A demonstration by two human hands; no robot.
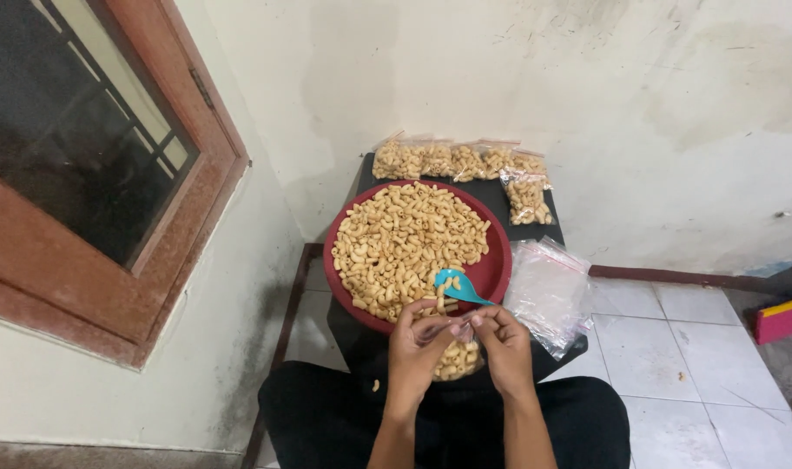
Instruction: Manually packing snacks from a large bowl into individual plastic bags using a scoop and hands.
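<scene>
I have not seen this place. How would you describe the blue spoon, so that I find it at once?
Look at the small black table against the wall; a large round red tray heaped with pale curled snacks sits on it. At the tray's near edge, just above the left hand and right hand, lies the blue spoon. It is the only blue thing there, among beige snacks and clear bags.

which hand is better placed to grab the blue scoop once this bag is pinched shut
Right, probably. The blue scoop lies on the red tray's near edge with its handle just above the right hand; the left hand sits farther over, on the small bag.
</scene>
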